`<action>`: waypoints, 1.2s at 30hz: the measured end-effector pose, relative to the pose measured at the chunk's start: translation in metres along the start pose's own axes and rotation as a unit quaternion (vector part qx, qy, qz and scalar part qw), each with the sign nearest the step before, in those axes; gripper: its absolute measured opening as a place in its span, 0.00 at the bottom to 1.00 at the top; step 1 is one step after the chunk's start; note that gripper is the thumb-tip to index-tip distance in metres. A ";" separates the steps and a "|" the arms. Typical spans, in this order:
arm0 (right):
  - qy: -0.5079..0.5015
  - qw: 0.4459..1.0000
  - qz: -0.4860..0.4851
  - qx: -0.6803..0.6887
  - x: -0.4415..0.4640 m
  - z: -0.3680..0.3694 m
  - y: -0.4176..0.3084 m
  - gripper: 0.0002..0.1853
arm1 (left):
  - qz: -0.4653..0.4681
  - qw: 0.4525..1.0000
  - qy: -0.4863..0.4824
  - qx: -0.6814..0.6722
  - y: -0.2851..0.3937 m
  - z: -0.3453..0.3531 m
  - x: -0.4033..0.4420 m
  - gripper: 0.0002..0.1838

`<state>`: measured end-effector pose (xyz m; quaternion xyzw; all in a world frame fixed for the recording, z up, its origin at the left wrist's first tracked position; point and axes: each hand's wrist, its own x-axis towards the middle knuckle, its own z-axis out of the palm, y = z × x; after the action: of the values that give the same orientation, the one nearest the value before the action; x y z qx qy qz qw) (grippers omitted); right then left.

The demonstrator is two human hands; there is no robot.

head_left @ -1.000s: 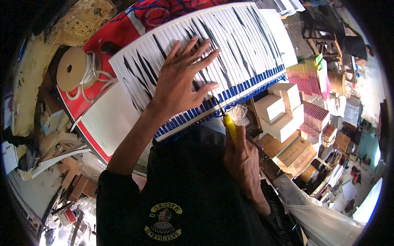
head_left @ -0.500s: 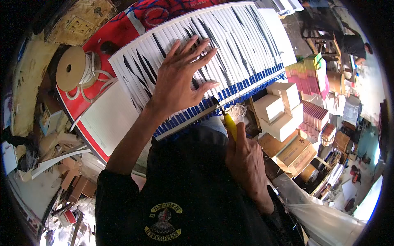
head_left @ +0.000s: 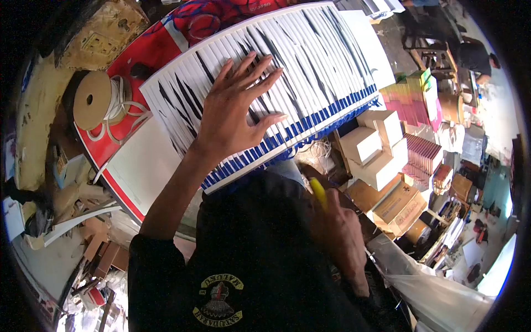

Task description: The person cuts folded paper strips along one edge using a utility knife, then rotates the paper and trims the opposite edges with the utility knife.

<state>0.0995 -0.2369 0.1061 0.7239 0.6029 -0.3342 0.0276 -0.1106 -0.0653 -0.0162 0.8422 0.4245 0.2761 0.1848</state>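
Note:
A panel of white strips (head_left: 310, 61) streaked with black lies across the work surface, with a row of blue bands (head_left: 334, 113) along its near edge. My left hand (head_left: 228, 116) rests on the strips, fingers spread and thumb out toward the blue bands. In my right hand (head_left: 342, 232) is a yellow utility knife (head_left: 318, 192), held near my body and below the panel's edge. Its blade cannot be made out, and the closed fingers are slightly blurred.
On the red table (head_left: 133, 61) sits a spool of white cord (head_left: 92, 100), beside a white sheet (head_left: 135, 171). White boxes (head_left: 362, 145), a cardboard box (head_left: 402, 206) and stacked pink pieces (head_left: 412, 102) stand to the right. Another person (head_left: 474, 58) is in the far background.
My right hand has drawn the yellow utility knife back from the blue-banded edge, toward my body. The left hand stays spread on the strips. The view has shifted slightly.

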 end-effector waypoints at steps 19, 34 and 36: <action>0.041 0.998 -0.023 0.037 0.021 0.043 -0.007 0.14 | 0.006 1.000 0.010 -0.003 -0.002 0.003 -0.002 0.38; 0.044 0.995 -0.081 0.031 0.022 0.032 -0.002 0.14 | 0.003 1.000 0.001 -0.004 -0.002 0.000 -0.001 0.38; 0.044 0.995 -0.083 0.038 0.022 0.035 0.000 0.13 | 0.003 1.000 0.000 -0.010 -0.002 0.000 0.000 0.38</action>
<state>0.0848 -0.2336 0.0676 0.6860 0.6484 -0.3257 -0.0538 -0.1121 -0.0641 -0.0172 0.8414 0.4197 0.2811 0.1922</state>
